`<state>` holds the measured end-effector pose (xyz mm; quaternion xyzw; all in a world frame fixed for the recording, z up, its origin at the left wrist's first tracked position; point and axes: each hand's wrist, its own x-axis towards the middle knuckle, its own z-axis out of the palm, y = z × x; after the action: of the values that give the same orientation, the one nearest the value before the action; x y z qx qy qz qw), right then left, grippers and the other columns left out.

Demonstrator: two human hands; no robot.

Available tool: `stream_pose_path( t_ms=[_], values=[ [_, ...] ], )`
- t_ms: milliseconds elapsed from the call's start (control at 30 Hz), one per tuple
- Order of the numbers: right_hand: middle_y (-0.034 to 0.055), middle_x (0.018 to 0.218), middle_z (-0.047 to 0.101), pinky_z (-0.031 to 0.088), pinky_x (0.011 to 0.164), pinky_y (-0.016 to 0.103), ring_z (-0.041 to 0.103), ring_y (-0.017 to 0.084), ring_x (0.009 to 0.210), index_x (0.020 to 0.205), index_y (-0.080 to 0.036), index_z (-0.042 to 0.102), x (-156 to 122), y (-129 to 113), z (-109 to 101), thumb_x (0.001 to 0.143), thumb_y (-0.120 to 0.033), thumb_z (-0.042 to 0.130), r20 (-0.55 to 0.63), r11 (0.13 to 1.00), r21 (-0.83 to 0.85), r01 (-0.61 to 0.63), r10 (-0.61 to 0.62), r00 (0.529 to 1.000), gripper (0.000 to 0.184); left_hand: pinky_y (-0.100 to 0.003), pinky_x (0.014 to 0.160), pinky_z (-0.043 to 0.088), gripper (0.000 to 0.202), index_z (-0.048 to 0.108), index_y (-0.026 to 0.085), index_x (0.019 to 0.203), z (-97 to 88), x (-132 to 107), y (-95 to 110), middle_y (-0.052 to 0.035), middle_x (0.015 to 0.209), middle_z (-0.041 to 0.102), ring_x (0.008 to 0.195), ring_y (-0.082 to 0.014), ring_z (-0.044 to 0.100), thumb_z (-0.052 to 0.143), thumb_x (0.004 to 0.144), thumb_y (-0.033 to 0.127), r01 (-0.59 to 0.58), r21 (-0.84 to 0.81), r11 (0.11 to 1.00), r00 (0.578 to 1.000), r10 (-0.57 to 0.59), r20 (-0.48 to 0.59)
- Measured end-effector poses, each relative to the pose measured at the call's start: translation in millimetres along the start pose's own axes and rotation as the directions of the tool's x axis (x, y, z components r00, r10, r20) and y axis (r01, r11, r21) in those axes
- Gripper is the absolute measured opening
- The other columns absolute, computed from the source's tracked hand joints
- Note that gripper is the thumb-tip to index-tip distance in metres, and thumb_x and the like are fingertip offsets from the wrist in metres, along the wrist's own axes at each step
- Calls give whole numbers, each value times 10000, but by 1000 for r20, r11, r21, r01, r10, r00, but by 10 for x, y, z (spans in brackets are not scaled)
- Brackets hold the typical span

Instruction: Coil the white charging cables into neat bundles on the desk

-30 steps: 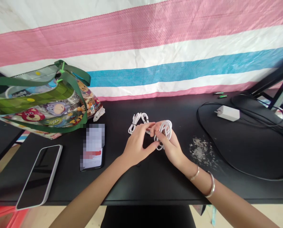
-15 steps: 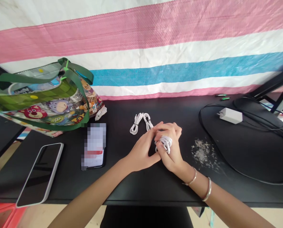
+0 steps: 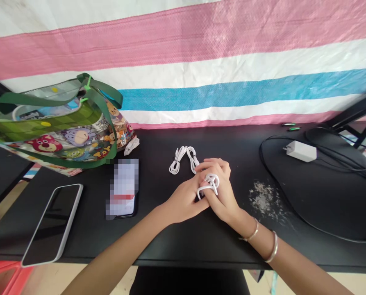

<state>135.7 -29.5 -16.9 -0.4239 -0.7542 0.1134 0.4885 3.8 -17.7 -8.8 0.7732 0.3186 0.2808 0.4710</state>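
A white cable (image 3: pixel 212 183) is bunched in loops between my two hands, above the black table's middle. My right hand (image 3: pixel 222 192) is closed around the loops, its thumb pressed against them. From the other side my left hand (image 3: pixel 187 198) grips the same cable, with its fingers tucked behind the right hand and mostly hidden. Just beyond the hands lie two more white cables, a left bundle (image 3: pixel 178 160) and a right bundle (image 3: pixel 192 159), each coiled and tied with a dark twist tie. My left fingers partly cover the right bundle's near end.
On the left lie a white-edged phone (image 3: pixel 52 225) and a phone with a blurred screen (image 3: pixel 124 184), below a clear cartoon bag (image 3: pixel 78 139). To the right are pale scraps (image 3: pixel 267 199), a white charger (image 3: pixel 301 151) and a looped black cord (image 3: pixel 281 192). A striped sheet (image 3: pixel 201 82) hangs behind.
The white cable's loops have shifted and spread, with one loop now sticking out toward the left hand. Both hands stay together in nearly the same place.
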Motion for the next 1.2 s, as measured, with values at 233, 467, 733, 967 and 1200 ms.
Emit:
stream_pose_path(
  t_ms=[233, 467, 733, 967, 1200],
  values=[
    [39, 936, 660, 381, 891, 473, 521, 268, 1019, 800, -246, 487, 19, 14, -17, 853, -216, 422, 53, 990, 106, -92, 87, 995, 90, -259, 640, 397, 53, 438, 189, 761, 12, 44, 38, 22, 737, 477, 678, -132, 459, 487, 746, 177, 66, -180, 981, 998, -65, 7],
    [86, 982, 680, 442, 912, 473, 513, 291, 1157, 806, -235, 550, 47, -1, -41, 911, -334, 413, 165, 936, 289, -204, 161, 973, 199, -246, 595, 381, 39, 463, 182, 736, 4, 28, 11, 38, 645, 449, 617, -117, 435, 482, 760, 205, 221, -294, 930, 974, -199, 105],
    [111, 1166, 622, 575, 595, 350, 676, 216, 803, 1005, -233, 650, -2, 82, -10, 919, -557, 368, 239, 795, 486, -362, 277, 931, 438, -291, 670, 452, 316, 565, 161, 1046, -4, 28, 31, 4, 700, 552, 670, -156, 563, 538, 832, 393, 241, -499, 832, 970, -202, 132],
    [89, 991, 702, 408, 267, 196, 569, 79, 359, 1009, -194, 600, 46, 14, -47, 884, -599, 424, 392, 613, 558, -560, 400, 828, 459, -257, 561, 447, 495, 516, 160, 851, -13, 27, 50, 15, 697, 522, 538, -102, 523, 518, 786, 651, 296, -510, 808, 955, -246, 165],
    [71, 936, 726, 472, 288, 218, 636, 135, 384, 963, -215, 518, 109, -54, -112, 816, -546, 585, 448, 489, 592, -640, 461, 766, 368, -235, 502, 365, 489, 471, 168, 742, -18, 27, 30, 50, 605, 464, 467, -67, 424, 454, 826, 650, 289, -453, 844, 957, -236, 170]
  ],
)
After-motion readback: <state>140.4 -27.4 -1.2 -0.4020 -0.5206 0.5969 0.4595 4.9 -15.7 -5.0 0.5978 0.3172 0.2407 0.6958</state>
